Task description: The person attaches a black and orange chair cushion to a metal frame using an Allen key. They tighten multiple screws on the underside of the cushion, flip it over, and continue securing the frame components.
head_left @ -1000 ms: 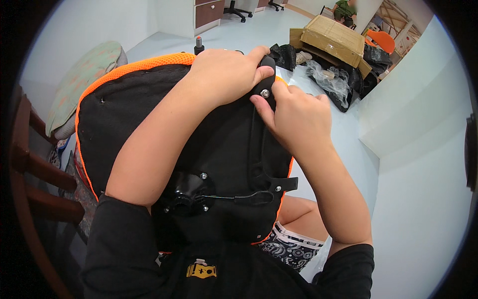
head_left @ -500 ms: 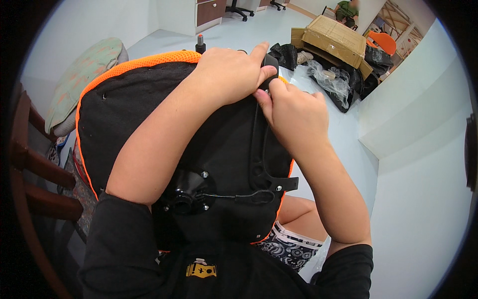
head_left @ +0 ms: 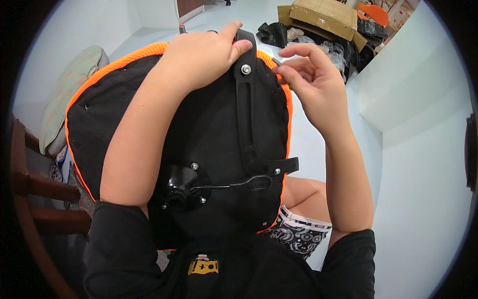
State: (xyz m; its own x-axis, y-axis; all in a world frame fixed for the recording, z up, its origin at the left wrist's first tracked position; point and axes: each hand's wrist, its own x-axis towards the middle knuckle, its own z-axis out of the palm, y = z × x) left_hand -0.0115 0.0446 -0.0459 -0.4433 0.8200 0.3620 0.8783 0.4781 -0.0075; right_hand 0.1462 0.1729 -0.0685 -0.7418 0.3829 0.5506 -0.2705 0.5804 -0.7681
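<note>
A chair seat lies upside down across my lap, black underneath with orange mesh along its rim. Along its right side runs a black armrest bracket, with one bolt near its top and another at its lower foot. My left hand grips the bracket's upper end, thumb over it and index finger stretched out. Right of the bracket, my right hand pinches a thin grey metal rod, apparently a hex key, apart from the bolt. A black round mount with a lever sits lower on the seat.
An open cardboard box stands on the floor ahead, with black and clear plastic wrapping beside it. At left are a wooden chair and a green cushion. A white wall rises at right.
My right hand has moved off the bracket's upper bolt, out to the right, uncovering it. My left hand still holds the bracket's top. The view has shifted slightly.
</note>
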